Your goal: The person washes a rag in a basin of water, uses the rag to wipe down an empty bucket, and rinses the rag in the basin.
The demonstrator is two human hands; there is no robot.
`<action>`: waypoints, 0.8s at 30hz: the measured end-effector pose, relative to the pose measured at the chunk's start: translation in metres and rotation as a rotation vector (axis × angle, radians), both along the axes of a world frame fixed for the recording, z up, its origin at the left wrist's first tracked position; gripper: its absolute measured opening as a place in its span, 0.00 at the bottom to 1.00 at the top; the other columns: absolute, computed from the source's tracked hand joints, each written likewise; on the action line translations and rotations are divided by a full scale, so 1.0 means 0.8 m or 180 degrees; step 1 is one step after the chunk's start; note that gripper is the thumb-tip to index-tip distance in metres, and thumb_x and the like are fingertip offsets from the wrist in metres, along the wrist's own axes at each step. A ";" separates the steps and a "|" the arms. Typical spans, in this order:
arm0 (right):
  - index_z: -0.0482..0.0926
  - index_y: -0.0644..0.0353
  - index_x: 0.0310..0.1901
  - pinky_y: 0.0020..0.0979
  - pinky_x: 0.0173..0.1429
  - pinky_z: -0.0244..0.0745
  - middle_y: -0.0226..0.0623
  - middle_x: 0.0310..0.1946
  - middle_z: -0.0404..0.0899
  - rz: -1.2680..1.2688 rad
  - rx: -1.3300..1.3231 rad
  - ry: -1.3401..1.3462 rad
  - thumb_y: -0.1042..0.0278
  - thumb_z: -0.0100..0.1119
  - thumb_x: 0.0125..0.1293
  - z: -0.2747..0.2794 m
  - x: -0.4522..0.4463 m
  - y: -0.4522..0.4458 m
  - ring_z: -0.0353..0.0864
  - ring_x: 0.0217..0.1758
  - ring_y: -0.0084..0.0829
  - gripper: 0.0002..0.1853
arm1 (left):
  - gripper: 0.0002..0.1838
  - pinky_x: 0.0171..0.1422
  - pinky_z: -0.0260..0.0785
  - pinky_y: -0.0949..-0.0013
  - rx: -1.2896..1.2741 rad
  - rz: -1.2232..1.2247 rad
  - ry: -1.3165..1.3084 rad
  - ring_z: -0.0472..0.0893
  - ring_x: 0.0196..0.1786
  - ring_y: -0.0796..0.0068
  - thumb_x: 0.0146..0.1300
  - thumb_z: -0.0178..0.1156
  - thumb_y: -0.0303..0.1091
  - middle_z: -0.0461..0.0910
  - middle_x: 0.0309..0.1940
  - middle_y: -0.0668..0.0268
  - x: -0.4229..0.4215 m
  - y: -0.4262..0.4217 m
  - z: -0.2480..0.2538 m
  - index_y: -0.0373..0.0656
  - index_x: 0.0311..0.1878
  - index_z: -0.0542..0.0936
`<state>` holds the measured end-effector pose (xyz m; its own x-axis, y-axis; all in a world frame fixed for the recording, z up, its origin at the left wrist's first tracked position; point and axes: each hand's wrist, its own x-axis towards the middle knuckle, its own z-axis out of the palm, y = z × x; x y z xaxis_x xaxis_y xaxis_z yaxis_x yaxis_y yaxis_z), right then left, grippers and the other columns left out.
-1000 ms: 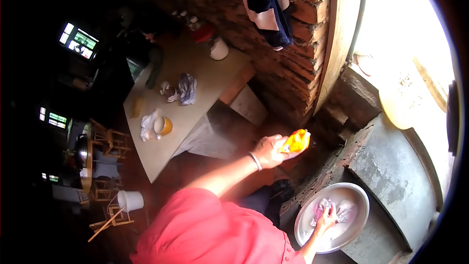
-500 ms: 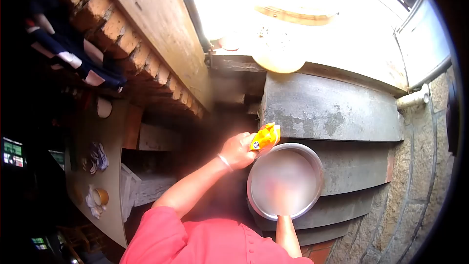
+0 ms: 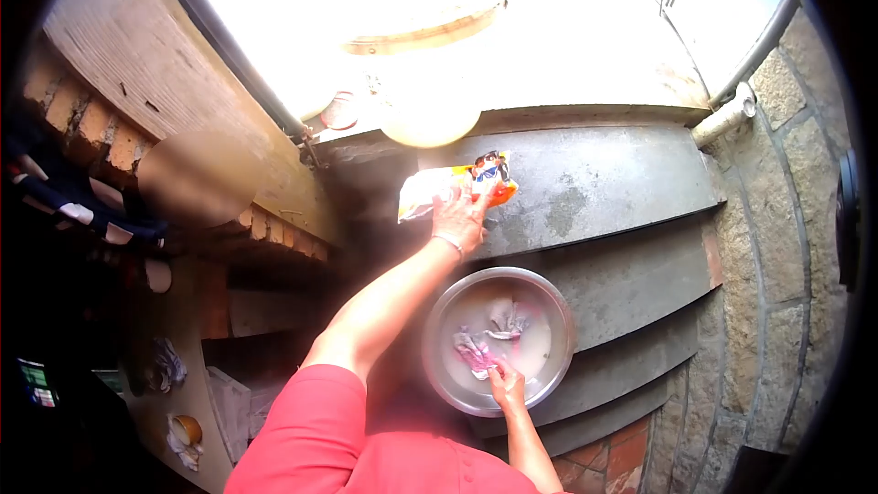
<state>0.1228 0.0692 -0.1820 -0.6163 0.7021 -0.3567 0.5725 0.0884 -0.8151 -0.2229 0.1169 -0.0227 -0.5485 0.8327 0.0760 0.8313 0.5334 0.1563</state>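
Observation:
A bright orange and white plastic packet (image 3: 495,167) lies on the top grey step. My left hand (image 3: 460,224) rests over it from the near side, its fingers stretched and spread on the wrapper. Below stands a round metal basin (image 3: 433,364) of cloudy whitish water. In it, my right hand (image 3: 507,382) is closed at the fingertips on a wet pink-and-white cloth (image 3: 473,350). Another pale, crumpled cloth (image 3: 506,319) lies in the water just beyond it, out of the hand's grasp.
Grey stone steps (image 3: 631,279) curve down beside the basin, along a stone wall (image 3: 745,311). A pale yellow bowl-like object (image 3: 430,125) sits on the bright ledge, and a pipe (image 3: 725,119) juts out at right. A tabletop (image 3: 201,402) with cloths stands at lower left.
My left hand has carried the packet up from beside the basin and laid it on the step, its fingers spreading. The basin's blur has cleared, showing cloths and my right hand's pinch.

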 end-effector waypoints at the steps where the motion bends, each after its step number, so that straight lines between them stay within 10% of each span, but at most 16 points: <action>1: 0.81 0.64 0.48 0.29 0.36 0.73 0.39 0.26 0.80 0.0095 0.0223 0.0021 0.66 0.62 0.58 -0.003 -0.003 0.004 0.78 0.29 0.28 0.18 | 0.44 0.64 0.54 0.42 -0.0258 0.0013 -0.0061 0.60 0.70 0.55 0.54 0.67 0.46 0.59 0.70 0.51 0.016 0.009 0.004 0.56 0.73 0.58; 5: 0.78 0.61 0.53 0.39 0.44 0.75 0.51 0.35 0.79 -0.0190 0.0643 -0.0367 0.66 0.63 0.55 0.001 -0.025 0.019 0.80 0.37 0.45 0.23 | 0.20 0.52 0.70 0.52 0.0076 -0.0624 -0.1564 0.77 0.53 0.56 0.57 0.62 0.46 0.79 0.47 0.55 0.109 -0.038 -0.063 0.45 0.49 0.78; 10: 0.77 0.62 0.49 0.46 0.55 0.71 0.52 0.42 0.78 0.0380 0.1391 -0.0446 0.61 0.66 0.53 -0.049 -0.022 0.001 0.76 0.48 0.53 0.22 | 0.22 0.57 0.70 0.56 -0.0638 0.0948 -0.2992 0.79 0.51 0.51 0.57 0.62 0.49 0.80 0.46 0.51 0.202 -0.139 -0.198 0.45 0.49 0.78; 18: 0.76 0.67 0.45 0.43 0.54 0.72 0.47 0.42 0.80 -0.1317 0.0150 -0.0682 0.62 0.70 0.54 -0.070 -0.028 -0.010 0.79 0.47 0.45 0.22 | 0.40 0.67 0.65 0.60 -0.0197 0.2622 -0.3512 0.71 0.65 0.53 0.57 0.64 0.52 0.69 0.64 0.47 0.254 -0.154 -0.225 0.44 0.69 0.64; 21: 0.76 0.67 0.50 0.32 0.52 0.74 0.38 0.44 0.80 -0.1944 -0.1466 0.1220 0.72 0.66 0.57 -0.121 -0.043 -0.030 0.78 0.46 0.30 0.19 | 0.40 0.71 0.59 0.60 0.0655 0.3049 -0.4929 0.66 0.69 0.60 0.61 0.60 0.51 0.66 0.66 0.50 0.273 -0.149 -0.255 0.36 0.70 0.61; 24: 0.78 0.67 0.46 0.25 0.48 0.74 0.34 0.39 0.81 -0.0998 -0.1176 0.1448 0.79 0.60 0.60 0.005 -0.075 -0.029 0.78 0.42 0.23 0.12 | 0.25 0.57 0.72 0.60 0.1336 0.2826 -0.6189 0.81 0.48 0.65 0.68 0.53 0.49 0.81 0.46 0.54 0.249 -0.147 -0.297 0.34 0.54 0.77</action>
<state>0.0629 0.0461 -0.1782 -0.5485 0.7542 -0.3609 0.1174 -0.3579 -0.9263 -0.0236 -0.0008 -0.2602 -0.2689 0.4760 -0.8373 -0.8439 0.3026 0.4430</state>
